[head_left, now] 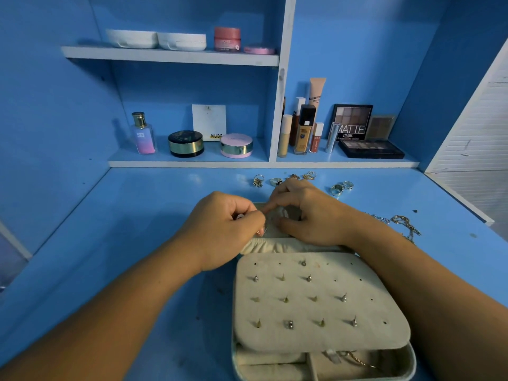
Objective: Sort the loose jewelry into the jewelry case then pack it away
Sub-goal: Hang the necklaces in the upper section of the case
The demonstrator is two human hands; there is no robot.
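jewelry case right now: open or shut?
Open. The jewelry case shows its stud-filled earring panel facing up, with the ring rolls and a chain in the tray below exposed.

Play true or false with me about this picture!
1. The left hand pinches a small shiny piece. True.
2. The jewelry case is shut. False: it lies open, its earring panel showing.
3. Rings lie on the desk beyond the right hand. True.
4. The earring panel is bare. False: studs sit in many holes.
5. The perfume bottle lies on the desk. False: it stands on the lower shelf.
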